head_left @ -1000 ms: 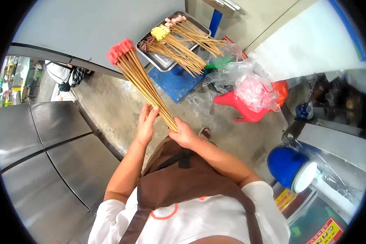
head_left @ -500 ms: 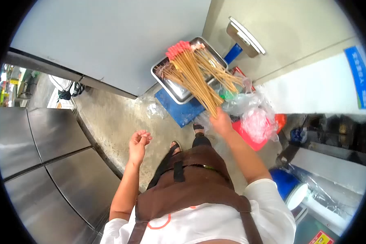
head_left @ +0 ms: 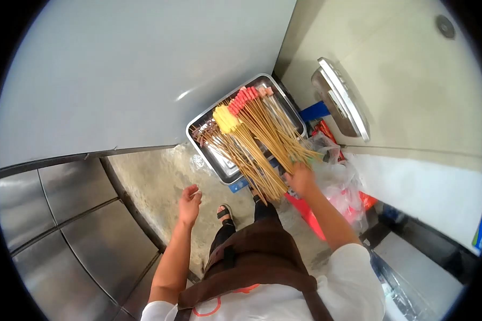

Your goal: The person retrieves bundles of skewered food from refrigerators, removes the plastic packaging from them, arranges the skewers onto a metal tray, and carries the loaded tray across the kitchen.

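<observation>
A metal tray (head_left: 208,159) holds several bunches of wooden skewers, their sticks overhanging its near edge. Pink-tipped skewers (head_left: 244,100) lie right of the skewers with yellow food (head_left: 226,119). Dark-tipped skewers (head_left: 203,134) are at the tray's left, and a few with pale pink pieces (head_left: 265,92) at its far right. My right hand (head_left: 301,179) is closed around the stick ends of the pink-tipped bunch; the fingertips are partly hidden. Over the floor, away from the tray, my left hand (head_left: 189,205) is loosely curled with thumb and fingers apart, nothing visible in it.
Clear plastic bags (head_left: 348,195) and a red plastic item (head_left: 308,216) lie right of the tray. A scale-like device (head_left: 341,99) stands behind it. A grey panel (head_left: 144,69) borders the far side, and metal cabinet doors (head_left: 91,241) stand at the left.
The pink-tipped bunch has come down to the right in my right hand, uncovering the yellow skewers. The view has shifted, with the tray now lower in it. My left hand stays empty.
</observation>
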`<act>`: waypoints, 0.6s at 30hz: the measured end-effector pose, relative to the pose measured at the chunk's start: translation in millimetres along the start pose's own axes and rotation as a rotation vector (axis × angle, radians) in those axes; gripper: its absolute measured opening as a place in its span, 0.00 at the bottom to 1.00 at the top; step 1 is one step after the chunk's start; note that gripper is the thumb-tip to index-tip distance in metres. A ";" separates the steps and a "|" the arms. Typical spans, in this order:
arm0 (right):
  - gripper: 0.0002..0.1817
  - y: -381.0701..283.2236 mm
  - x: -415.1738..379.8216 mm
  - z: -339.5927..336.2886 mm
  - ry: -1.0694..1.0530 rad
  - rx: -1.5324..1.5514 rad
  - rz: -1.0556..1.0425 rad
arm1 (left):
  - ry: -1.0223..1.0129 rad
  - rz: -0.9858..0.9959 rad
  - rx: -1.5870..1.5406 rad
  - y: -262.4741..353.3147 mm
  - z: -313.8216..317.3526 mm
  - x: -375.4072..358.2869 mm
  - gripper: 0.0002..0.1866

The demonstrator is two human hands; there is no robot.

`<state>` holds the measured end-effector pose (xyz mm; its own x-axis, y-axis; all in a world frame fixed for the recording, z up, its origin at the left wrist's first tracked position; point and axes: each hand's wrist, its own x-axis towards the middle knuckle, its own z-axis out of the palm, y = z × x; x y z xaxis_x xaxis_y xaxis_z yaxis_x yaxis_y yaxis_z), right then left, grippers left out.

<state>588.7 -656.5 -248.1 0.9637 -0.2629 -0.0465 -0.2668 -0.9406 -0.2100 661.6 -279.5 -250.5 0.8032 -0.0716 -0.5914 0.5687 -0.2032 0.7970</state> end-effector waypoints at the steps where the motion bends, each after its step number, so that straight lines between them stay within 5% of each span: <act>1: 0.19 -2.9 5.5 -10.3 -0.028 -0.062 -0.052 | -0.007 -0.009 0.005 5.2 10.9 12.7 0.24; 4: 0.14 -21.4 40.5 -49.3 -0.266 0.078 0.095 | 0.076 -0.025 0.075 19.5 39.3 50.6 0.27; 6: 0.14 -22.6 81.1 -63.2 0.010 0.334 0.038 | 0.167 -0.001 0.117 7.2 52.5 85.2 0.28; 8: 0.13 -10.3 135.1 -49.0 0.327 0.315 -0.015 | 0.266 0.018 0.158 -0.9 60.8 114.2 0.29; 10: 0.15 9.4 186.6 -13.3 0.513 0.196 -0.009 | 0.155 0.033 0.144 -4.2 63.9 135.3 0.27; 15: 0.16 22.7 244.3 2.4 0.069 0.166 0.165 | 0.298 0.014 0.329 -0.3 67.3 151.5 0.20; 18: 0.17 36.7 247.4 36.0 0.264 0.345 0.148 | 0.343 0.041 0.392 -0.9 65.4 152.0 0.18</act>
<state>817.8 -748.3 -302.5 0.8675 -0.4772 0.1406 -0.3391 -0.7740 -0.5348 771.6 -354.1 -349.2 0.8725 0.2236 -0.4345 0.4797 -0.5617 0.6741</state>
